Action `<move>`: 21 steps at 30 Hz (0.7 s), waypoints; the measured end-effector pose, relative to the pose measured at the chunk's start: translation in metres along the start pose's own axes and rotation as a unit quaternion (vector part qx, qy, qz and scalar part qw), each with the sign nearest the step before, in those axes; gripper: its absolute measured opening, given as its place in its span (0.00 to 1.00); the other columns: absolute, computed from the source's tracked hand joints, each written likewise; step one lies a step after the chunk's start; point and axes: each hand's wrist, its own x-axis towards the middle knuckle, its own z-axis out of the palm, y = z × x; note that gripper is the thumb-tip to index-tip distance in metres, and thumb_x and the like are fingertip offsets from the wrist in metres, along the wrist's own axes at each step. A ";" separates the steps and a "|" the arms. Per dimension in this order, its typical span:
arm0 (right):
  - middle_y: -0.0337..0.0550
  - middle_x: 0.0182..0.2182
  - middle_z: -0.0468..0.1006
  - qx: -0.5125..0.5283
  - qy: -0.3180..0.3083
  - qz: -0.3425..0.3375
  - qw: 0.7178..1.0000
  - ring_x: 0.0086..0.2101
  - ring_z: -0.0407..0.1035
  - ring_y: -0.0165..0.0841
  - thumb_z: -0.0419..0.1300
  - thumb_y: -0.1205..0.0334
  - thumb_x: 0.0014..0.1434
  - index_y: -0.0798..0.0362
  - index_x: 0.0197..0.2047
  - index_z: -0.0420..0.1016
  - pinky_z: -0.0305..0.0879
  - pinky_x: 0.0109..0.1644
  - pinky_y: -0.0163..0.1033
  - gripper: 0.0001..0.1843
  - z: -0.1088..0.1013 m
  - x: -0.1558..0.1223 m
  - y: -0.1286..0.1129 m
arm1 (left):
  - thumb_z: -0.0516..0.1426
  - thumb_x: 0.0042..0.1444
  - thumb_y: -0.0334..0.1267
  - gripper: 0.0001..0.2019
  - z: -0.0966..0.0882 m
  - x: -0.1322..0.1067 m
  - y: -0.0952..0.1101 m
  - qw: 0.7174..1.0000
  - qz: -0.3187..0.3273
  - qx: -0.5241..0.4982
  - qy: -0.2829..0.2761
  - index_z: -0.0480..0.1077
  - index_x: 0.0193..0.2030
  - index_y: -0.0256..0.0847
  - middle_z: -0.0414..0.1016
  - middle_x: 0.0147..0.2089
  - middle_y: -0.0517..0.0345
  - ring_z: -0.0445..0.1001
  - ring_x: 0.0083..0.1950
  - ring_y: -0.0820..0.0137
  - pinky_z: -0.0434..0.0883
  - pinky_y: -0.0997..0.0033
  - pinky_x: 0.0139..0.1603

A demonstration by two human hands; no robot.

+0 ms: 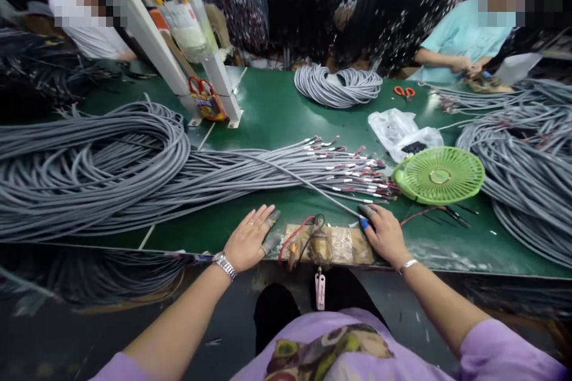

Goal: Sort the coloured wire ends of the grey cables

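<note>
My left hand [251,238] lies flat on the bench edge, fingers stretched, with grey coverings on some fingertips and nothing in its grasp. At the right end of a small wooden board [361,247], my right hand [385,232] pinches the end of one grey cable [319,189] between fingers and thumb; the thumb tip is blue. That cable's very tip is hidden by the fingers. The board, fixed at the bench edge between my hands, bears brown tape, a metal part and a red wire [297,232]. Behind both hands stretches a bundle of grey cables [250,169] with stripped red and black wire ends.
A green fan [440,175] stands right of the wire ends, before a plastic bag [397,131] of black pieces. Coiled cables [337,86], orange-handled scissors [404,93] and a metal post [218,77] are farther back. More cables [531,172] lie right. Two people sit across the bench.
</note>
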 end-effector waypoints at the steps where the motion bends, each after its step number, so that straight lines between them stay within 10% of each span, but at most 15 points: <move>1: 0.56 0.55 0.74 -0.002 0.003 -0.003 1.000 0.53 0.66 0.47 0.49 0.56 0.66 0.57 0.60 0.72 0.63 0.58 0.49 0.24 0.001 0.000 0.000 | 0.47 0.66 0.53 0.31 0.000 0.001 0.000 1.000 -0.001 0.006 0.001 0.55 0.72 0.43 0.51 0.75 0.52 0.50 0.76 0.61 0.47 0.59 0.76; 11: 0.59 0.58 0.68 0.004 -0.018 0.014 1.000 0.55 0.61 0.52 0.48 0.58 0.65 0.60 0.60 0.69 0.58 0.59 0.56 0.25 -0.001 0.005 -0.005 | 0.48 0.69 0.49 0.33 -0.004 0.002 0.020 0.994 -0.093 0.015 0.047 0.50 0.72 0.26 0.61 0.70 0.40 0.58 0.72 0.59 0.55 0.53 0.71; 21: 0.59 0.55 0.73 0.002 -0.013 0.014 1.000 0.52 0.66 0.50 0.51 0.57 0.63 0.58 0.57 0.74 0.63 0.55 0.54 0.23 -0.011 0.004 -0.010 | 0.44 0.70 0.47 0.27 -0.006 -0.010 0.055 0.972 -0.220 0.044 0.075 0.58 0.70 0.36 0.65 0.69 0.46 0.63 0.69 0.63 0.57 0.59 0.68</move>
